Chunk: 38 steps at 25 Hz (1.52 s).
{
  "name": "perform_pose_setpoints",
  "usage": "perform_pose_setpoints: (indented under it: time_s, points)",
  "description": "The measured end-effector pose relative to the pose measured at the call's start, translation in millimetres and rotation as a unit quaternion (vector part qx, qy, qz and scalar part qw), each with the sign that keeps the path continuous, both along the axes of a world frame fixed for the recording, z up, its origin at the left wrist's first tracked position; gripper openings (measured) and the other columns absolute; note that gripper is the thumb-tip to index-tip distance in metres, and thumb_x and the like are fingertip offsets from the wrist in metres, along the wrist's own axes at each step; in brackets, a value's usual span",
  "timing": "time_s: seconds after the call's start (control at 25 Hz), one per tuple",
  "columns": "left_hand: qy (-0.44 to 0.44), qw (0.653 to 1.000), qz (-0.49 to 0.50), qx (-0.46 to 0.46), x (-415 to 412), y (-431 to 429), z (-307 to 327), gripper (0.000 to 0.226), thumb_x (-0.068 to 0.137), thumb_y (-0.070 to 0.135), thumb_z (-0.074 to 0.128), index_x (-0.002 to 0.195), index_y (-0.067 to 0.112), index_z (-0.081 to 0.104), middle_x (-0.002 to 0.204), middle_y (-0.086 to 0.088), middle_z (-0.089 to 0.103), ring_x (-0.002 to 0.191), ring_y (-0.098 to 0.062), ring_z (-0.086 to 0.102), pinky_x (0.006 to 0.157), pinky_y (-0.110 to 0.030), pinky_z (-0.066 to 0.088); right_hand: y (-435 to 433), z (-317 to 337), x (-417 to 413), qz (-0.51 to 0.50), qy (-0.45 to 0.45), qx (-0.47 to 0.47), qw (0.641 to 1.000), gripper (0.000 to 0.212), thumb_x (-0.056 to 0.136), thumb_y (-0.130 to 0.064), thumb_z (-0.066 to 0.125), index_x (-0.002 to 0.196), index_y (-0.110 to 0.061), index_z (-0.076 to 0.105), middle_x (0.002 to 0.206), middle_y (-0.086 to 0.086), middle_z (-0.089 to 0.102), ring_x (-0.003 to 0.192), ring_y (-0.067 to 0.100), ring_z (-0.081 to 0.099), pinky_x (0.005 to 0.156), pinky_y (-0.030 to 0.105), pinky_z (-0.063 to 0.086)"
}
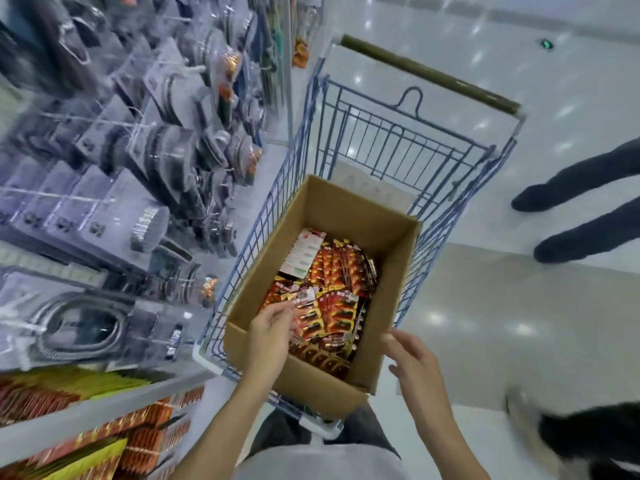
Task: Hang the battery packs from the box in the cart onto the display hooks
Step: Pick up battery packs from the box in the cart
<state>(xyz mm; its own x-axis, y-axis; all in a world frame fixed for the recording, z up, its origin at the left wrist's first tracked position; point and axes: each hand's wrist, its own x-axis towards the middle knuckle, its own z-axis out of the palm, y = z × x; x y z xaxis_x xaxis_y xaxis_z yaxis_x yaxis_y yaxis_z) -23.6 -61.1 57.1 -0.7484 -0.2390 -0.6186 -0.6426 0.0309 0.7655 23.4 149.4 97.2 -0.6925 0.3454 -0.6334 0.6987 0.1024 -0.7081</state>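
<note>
An open cardboard box (388,303) sits in a blue wire cart (363,133). Inside it lie several red and orange battery packs (339,271). My left hand (273,323) reaches into the box's near left corner, and its fingertips pinch the top of one battery pack (306,306). Just outside the box's near right wall hovers my right hand (412,358), fingers spread and holding nothing. At the lower left the display (104,431) carries rows of red and yellow battery packs.
Shelving with hanging cables and packaged goods (138,150) fills the left side, close to the cart. Another person's legs and shoes (571,216) stand on the glossy floor at right. A dark shoe (588,434) is at the lower right.
</note>
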Motion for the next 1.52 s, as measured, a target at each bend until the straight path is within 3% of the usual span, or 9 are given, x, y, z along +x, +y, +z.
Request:
perform_pose_setpoints:
  time_s: [0.12,0.28,0.4,0.48,0.76,0.96,1.16,1.36,1.52]
  points:
    - [-0.081,0.995,-0.020,-0.045,-31,2,-44,0.021,0.104,0.026,0.056,0.119,0.018,0.069,0.107,0.003,0.071,0.100,-0.015,0.067,0.093,-0.039,0.057,-6,-10,-14,-0.014,-0.018,-0.010,1.000,0.011,0.101,-0.034,0.064,0.110,-0.035,0.069,0.116,-0.015,0.069,0.114,0.007,0.062,0.104,0.038,0.050]
    - [-0.174,0.979,-0.039,-0.096,-70,18,-103,0.020,0.097,0.014,0.052,0.092,0.006,0.070,0.095,-0.011,0.070,0.093,-0.034,0.065,0.077,-0.037,0.048,-8,-28,-36,-0.005,-0.037,-0.022,0.999,0.014,0.100,-0.033,0.064,0.113,-0.033,0.071,0.114,-0.016,0.069,0.112,0.003,0.061,0.091,0.025,0.049]
    - [-0.241,0.964,-0.002,-0.114,-83,35,-142,0.032,0.102,0.009,0.051,0.128,-0.004,0.065,0.131,-0.021,0.066,0.121,-0.040,0.061,0.099,-0.040,0.049,-6,-40,-46,0.015,-0.055,-0.030,0.998,0.012,0.100,-0.032,0.064,0.109,-0.035,0.070,0.109,-0.021,0.068,0.105,-0.004,0.061,0.084,0.017,0.046]
    - [-0.260,0.955,-0.007,-0.140,-84,41,-165,0.033,0.102,0.009,0.054,0.131,-0.005,0.063,0.135,-0.022,0.064,0.123,-0.041,0.061,0.102,-0.041,0.049,-3,-47,-48,0.034,-0.068,-0.021,0.997,0.012,0.100,-0.034,0.063,0.110,-0.037,0.070,0.107,-0.026,0.067,0.102,-0.008,0.060,0.083,0.015,0.046]
    - [-0.314,0.925,-0.098,-0.189,-83,39,-200,0.048,0.086,0.017,0.085,0.126,0.001,0.064,0.133,-0.017,0.065,0.127,-0.037,0.060,0.100,-0.041,0.050,15,-63,-45,0.042,-0.103,-0.017,0.994,0.017,0.100,-0.038,0.063,0.114,-0.037,0.070,0.115,-0.022,0.070,0.112,0.000,0.061,0.098,0.029,0.053]
    - [-0.290,0.926,-0.177,-0.166,-77,42,-212,0.018,0.088,0.022,0.082,0.096,0.012,0.069,0.117,-0.007,0.072,0.111,-0.029,0.065,0.095,-0.037,0.050,20,-63,-56,0.040,-0.105,-0.027,0.993,0.015,0.098,-0.040,0.064,0.112,-0.038,0.070,0.106,-0.025,0.070,0.107,-0.001,0.063,0.087,0.021,0.051]
    - [-0.125,0.983,-0.034,-0.133,-97,20,-159,0.007,0.094,0.024,0.076,0.090,0.020,0.072,0.100,0.002,0.076,0.097,-0.020,0.070,0.086,-0.029,0.050,18,-63,-86,0.059,-0.079,-0.039,0.994,0.014,0.101,-0.034,0.062,0.113,-0.035,0.069,0.104,-0.024,0.070,0.105,-0.002,0.063,0.088,0.018,0.049]
    - [-0.051,0.995,0.055,0.060,-85,-27,-66,0.016,0.103,0.021,0.062,0.114,0.030,0.068,0.103,0.011,0.080,0.095,-0.014,0.077,0.080,-0.041,0.063,-13,-107,-129,0.148,-0.097,-0.031,0.984,0.028,0.105,-0.031,0.057,0.130,-0.023,0.064,0.124,-0.009,0.064,0.108,0.003,0.059,0.088,0.020,0.048]
    - [-0.051,0.987,0.105,0.112,-51,-55,-36,0.029,0.102,0.013,0.060,0.129,0.022,0.064,0.116,-0.002,0.078,0.104,-0.026,0.076,0.087,-0.051,0.060,-52,-163,-154,0.279,-0.166,0.001,0.946,0.041,0.104,-0.027,0.057,0.140,-0.010,0.055,0.133,0.005,0.062,0.105,0.016,0.057,0.084,0.030,0.044]
